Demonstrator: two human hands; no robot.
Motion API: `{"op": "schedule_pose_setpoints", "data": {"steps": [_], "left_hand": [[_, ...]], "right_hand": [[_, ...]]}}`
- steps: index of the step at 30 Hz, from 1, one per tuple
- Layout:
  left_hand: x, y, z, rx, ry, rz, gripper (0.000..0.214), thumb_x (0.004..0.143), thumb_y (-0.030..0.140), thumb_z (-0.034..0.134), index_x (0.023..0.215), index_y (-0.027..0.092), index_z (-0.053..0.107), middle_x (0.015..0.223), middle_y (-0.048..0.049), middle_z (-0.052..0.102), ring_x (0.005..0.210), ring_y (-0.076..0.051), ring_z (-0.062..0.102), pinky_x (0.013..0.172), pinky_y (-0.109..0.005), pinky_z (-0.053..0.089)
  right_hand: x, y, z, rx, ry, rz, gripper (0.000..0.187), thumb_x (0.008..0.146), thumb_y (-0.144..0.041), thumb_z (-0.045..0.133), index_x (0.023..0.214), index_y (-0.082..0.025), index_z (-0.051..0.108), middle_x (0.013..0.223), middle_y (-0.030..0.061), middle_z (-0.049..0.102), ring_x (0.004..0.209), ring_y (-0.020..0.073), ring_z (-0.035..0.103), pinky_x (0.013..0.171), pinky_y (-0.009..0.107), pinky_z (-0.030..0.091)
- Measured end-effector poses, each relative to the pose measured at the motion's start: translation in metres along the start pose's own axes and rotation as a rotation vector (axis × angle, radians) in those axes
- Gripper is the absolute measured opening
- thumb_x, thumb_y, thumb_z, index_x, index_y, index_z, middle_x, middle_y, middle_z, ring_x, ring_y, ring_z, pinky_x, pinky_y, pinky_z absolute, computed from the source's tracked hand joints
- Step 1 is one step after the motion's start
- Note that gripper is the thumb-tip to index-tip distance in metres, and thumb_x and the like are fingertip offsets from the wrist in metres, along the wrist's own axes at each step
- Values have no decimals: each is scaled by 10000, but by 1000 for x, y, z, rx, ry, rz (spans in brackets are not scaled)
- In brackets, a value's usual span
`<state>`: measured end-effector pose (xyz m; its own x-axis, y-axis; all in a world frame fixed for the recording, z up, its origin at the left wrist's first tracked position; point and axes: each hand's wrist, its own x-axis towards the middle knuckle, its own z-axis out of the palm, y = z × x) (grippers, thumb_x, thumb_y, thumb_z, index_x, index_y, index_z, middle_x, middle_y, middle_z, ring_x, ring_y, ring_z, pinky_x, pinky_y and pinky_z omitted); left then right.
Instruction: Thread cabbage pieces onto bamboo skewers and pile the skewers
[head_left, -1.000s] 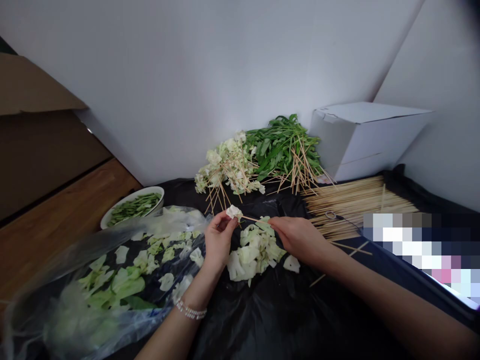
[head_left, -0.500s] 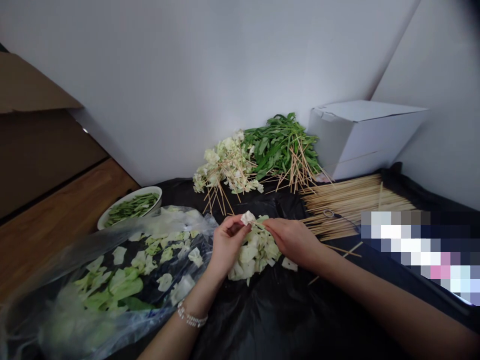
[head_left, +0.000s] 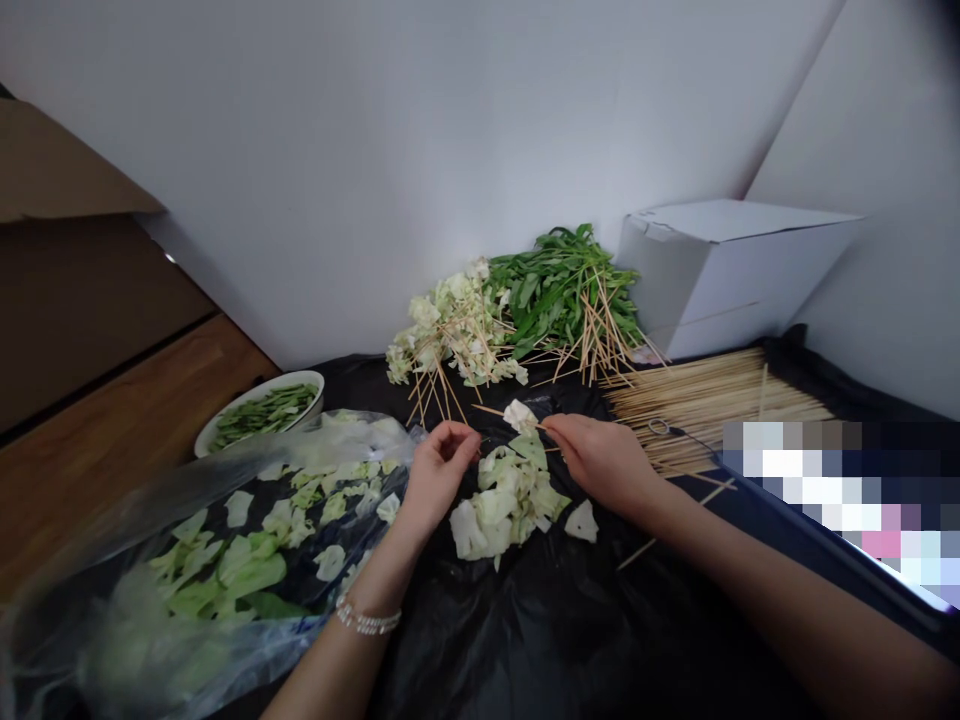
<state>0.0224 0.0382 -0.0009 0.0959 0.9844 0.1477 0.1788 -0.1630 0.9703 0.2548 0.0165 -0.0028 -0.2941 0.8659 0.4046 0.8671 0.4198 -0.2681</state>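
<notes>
My right hand (head_left: 600, 455) is closed round a bamboo skewer (head_left: 488, 410), whose pointed end sticks out to the left. A pale piece of cabbage (head_left: 519, 415) is threaded on it, a little behind the tip. Just left of and below that tip is my left hand (head_left: 441, 470), its thumb and forefinger pinched together; what lies between them, if anything, is hidden. Under both hands a heap of torn cabbage leaves (head_left: 506, 505) rests on a black plastic sheet (head_left: 517, 640). One loose cabbage piece (head_left: 581, 521) lies to the heap's right.
A clear plastic bag (head_left: 247, 480) with cabbage leaves spreads at left, beside a bowl (head_left: 319, 402) of cut green vegetables. Skewered cabbage (head_left: 450, 320) and skewered greens (head_left: 555, 285) lie against the wall. Many bare skewers (head_left: 697, 395), a white box (head_left: 765, 270) and a blurred-out device (head_left: 840, 500) are at right.
My left hand has come off the cabbage piece and moved left and slightly down. The skewer, with its tip now showing past the cabbage, has shifted slightly right and up with my right hand.
</notes>
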Motion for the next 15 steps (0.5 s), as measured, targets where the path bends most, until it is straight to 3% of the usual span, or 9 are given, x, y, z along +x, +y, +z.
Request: {"op": "schedule_pose_setpoints", "data": {"steps": [2, 4, 6, 8, 10, 13, 15], "left_hand": [[-3, 5, -4, 143, -247, 14, 231, 740, 379, 734, 833, 177, 670, 786, -20, 646, 712, -158, 589, 663, -274, 453], [-8, 11, -6, 311, -486, 73, 408, 639, 334, 819, 1003, 206, 685, 993, -43, 655, 913, -209, 599, 789, -313, 465], [-11, 13, -5, 444, -569, 154, 545, 594, 285, 844, 1106, 241, 665, 1103, -49, 630, 1042, -244, 569, 878, -346, 455], [-11, 9, -4, 479, -516, 195, 418, 675, 231, 767, 1080, 230, 662, 1061, -49, 644, 1012, -234, 585, 879, -347, 464], [-8, 2, -4, 459, -387, 192, 311, 743, 147, 644, 1048, 207, 654, 1013, -52, 671, 944, -213, 617, 857, -339, 479], [-1, -7, -9, 502, -185, 209, 377, 742, 63, 540, 1080, 191, 646, 1071, -72, 686, 1008, -223, 624, 934, -375, 459], [3, -9, -12, 546, -143, 233, 416, 743, 66, 540, 1126, 190, 648, 1146, -89, 672, 1091, -242, 601, 997, -410, 423]], "right_hand": [[1, 5, 0, 5, 48, 6, 303, 993, -267, 374, 1047, -205, 666, 939, 68, 715, 858, 188, 665, 682, 262, 443], [2, 8, 0, 12, 77, 2, 304, 992, -272, 377, 1040, -203, 669, 953, 70, 718, 867, 191, 670, 692, 268, 452], [2, 9, 0, 23, 83, -4, 298, 990, -267, 382, 1034, -203, 669, 963, 70, 721, 875, 194, 673, 705, 275, 461], [2, 9, -1, 34, 78, -8, 292, 991, -265, 386, 1031, -203, 668, 971, 71, 722, 887, 200, 676, 722, 286, 469], [2, 9, -1, 44, 75, -12, 288, 990, -266, 389, 1028, -204, 668, 973, 70, 722, 894, 205, 677, 735, 296, 476], [2, 9, 0, 57, 81, -20, 283, 988, -272, 394, 1021, -209, 668, 971, 69, 722, 899, 207, 678, 744, 305, 483], [2, 9, 1, 61, 87, -23, 283, 987, -272, 395, 1015, -208, 669, 963, 71, 722, 897, 210, 679, 744, 311, 486]]}}
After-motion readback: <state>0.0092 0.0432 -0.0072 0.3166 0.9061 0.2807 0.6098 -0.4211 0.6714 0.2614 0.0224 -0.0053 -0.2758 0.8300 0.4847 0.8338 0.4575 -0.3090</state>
